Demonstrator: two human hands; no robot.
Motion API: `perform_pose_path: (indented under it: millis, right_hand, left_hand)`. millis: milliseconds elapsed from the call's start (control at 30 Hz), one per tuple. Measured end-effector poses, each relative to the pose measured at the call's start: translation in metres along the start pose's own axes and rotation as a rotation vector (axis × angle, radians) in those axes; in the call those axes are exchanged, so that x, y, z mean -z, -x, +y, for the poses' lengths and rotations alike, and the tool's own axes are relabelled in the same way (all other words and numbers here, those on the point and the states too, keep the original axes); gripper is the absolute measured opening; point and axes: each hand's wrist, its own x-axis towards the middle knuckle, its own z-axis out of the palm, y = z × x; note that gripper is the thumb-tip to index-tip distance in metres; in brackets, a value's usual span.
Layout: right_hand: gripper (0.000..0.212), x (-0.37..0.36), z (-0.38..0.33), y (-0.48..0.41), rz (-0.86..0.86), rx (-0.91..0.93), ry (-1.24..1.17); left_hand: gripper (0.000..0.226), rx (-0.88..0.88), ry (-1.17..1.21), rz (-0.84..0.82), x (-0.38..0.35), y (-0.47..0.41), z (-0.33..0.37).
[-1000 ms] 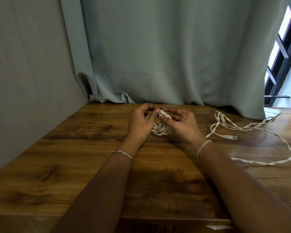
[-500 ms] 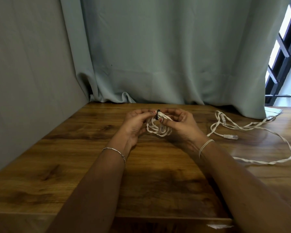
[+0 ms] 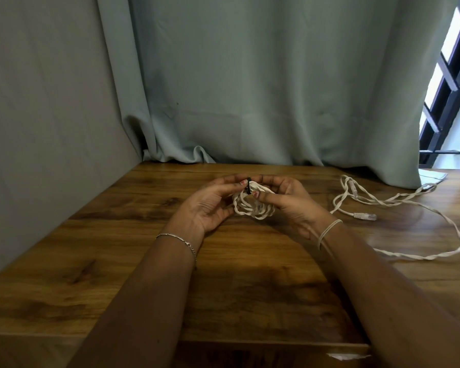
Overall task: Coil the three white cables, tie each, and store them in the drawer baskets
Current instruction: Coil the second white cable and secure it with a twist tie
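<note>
In the head view we see both hands meeting over the far middle of the desk [image 3: 112,261]. The left hand [image 3: 207,208] and the right hand [image 3: 292,205] each have fingers curled in, and each pinches the coiled cable [image 3: 252,211] at its top, where a black tie [image 3: 248,185] wraps the loops. The white loops hang down between the two palms. We cannot tell whether the lowest loop touches the wood.

A thin bracelet [image 3: 177,239] sits on the left wrist and a pale band [image 3: 328,231] on the right.

At 3 o'clock from the coil, well apart from it, a loose cable [image 3: 436,257] lies on the desk. It runs in a wide bend toward the right edge of the frame and back, and its clear plug [image 3: 364,215] points to 3 o'clock, near the right wrist.

Toward 9 o'clock bare wood runs from the left hand to the grey wall [image 3: 37,115], which closes off the desk's left edge. At 12 o'clock the back edge meets a pale green curtain [image 3: 250,88], whose hem rests on the wood. At 2 o'clock a dark window grille [image 3: 446,83] shows past the curtain. Toward 6 o'clock open wood lies under and between the forearms down to the front edge, where a small white scrap [image 3: 348,356] sits at 5 o'clock.
</note>
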Motion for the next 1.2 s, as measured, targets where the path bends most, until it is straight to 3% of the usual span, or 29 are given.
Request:
perform_pose_path:
  millis: [300, 533, 833, 1033, 1200]
  right_hand:
    - [0.052, 0.001, 0.001, 0.0, -0.002, -0.045, -0.028]
    - [0.046, 0.001, 0.002, -0.001, -0.019, -0.053, -0.013]
    - [0.021, -0.002, 0.006, -0.005, 0.116, 0.063, 0.048]
    - [0.009, -0.017, 0.009, 0.004, 0.227, 0.197, 0.175]
    - [0.004, -0.006, -0.016, 0.033, 0.187, 0.143, 0.333]
  left_hand:
    - [0.027, 0.002, -0.146, 0.005, 0.002, 0.002, 0.002]
    - [0.016, -0.009, -0.157, 0.066, 0.002, 0.001, 0.002]
    - [0.019, -0.075, -0.148, 0.107, -0.004, -0.004, -0.003]
    - [0.011, -0.133, -0.159, 0.153, -0.012, -0.002, -0.006]
    - [0.011, -0.161, -0.173, 0.103, -0.023, 0.01, -0.011]
